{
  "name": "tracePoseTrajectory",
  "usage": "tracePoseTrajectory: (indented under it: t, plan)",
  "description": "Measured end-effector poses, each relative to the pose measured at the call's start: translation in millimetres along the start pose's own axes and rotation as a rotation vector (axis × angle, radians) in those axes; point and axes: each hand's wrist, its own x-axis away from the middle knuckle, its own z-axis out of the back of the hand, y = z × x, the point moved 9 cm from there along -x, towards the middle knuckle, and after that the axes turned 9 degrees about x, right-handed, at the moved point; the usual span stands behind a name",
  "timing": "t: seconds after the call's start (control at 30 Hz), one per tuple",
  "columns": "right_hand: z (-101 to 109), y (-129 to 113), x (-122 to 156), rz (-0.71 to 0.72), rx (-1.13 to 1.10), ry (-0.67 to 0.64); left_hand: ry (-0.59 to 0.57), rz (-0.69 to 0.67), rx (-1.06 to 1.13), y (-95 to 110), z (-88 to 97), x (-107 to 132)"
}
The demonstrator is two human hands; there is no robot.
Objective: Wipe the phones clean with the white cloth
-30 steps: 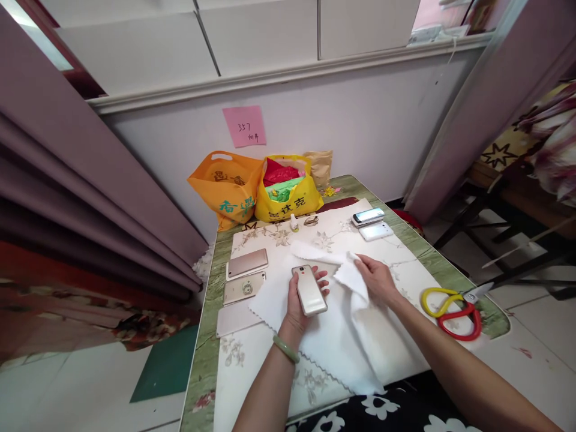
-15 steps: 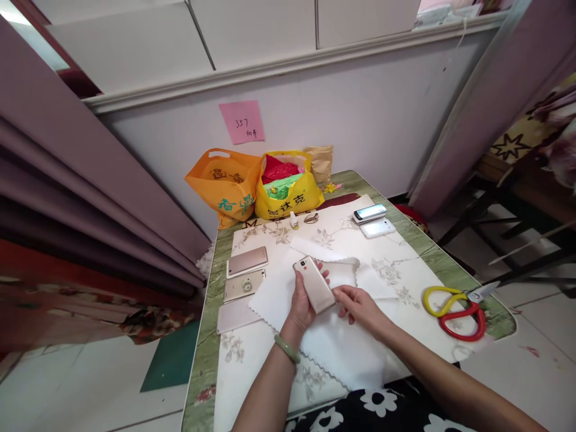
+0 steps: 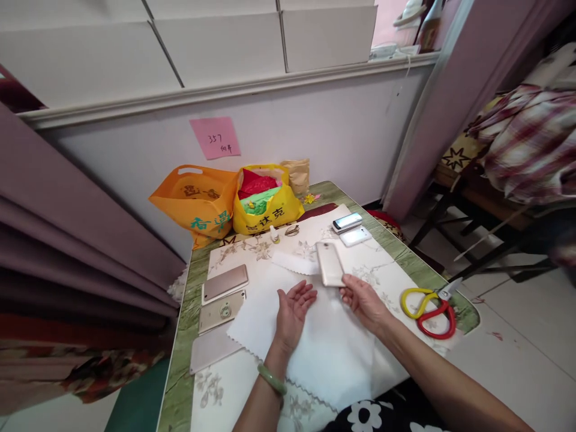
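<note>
My right hand (image 3: 362, 302) pinches the lower end of a gold phone (image 3: 329, 263), holding it back side up over the far part of a white cloth (image 3: 315, 336) spread on the table. My left hand (image 3: 292, 312) hovers palm up over the cloth just left of the phone, fingers loosely spread, holding nothing. A green bangle (image 3: 272, 379) circles my left wrist.
Three phones (image 3: 224, 282) lie in a column at the table's left edge. Two more phones (image 3: 347, 222) rest at the far right. Red and yellow scissors (image 3: 427, 306) lie near the right edge. Orange and yellow bags (image 3: 225, 201) stand against the wall, a small bottle (image 3: 272, 234) before them.
The gold phone passed from my left hand to my right hand, which carried it forward and right. My left hand opened. The cloth now lies flat, released by my right hand.
</note>
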Motion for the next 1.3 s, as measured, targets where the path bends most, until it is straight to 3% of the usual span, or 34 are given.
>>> tracePoseTrajectory:
  t: [0.13,0.3,0.63,0.97,1.3]
  plan:
    - [56.1,-28.1,-43.2,0.106,-0.113,0.326,-0.005,0.017,-0.038,0.3,-0.5,-0.4]
    - [82.6,-39.3,-92.0,0.116,-0.153,0.506,0.001,0.010,-0.058,0.6,2.0,-1.4]
    - [65.5,-9.7,-134.0,0.023,-0.203,0.480,0.010,0.024,-0.063,2.2,1.9,-0.9]
    - [65.9,-1.0,-143.0,0.011,-0.195,0.517,0.009,0.015,-0.076,3.0,1.5,0.3]
    - [64.0,6.1,-142.9,-0.053,-0.106,0.474,-0.013,0.005,-0.115,3.5,0.5,0.2]
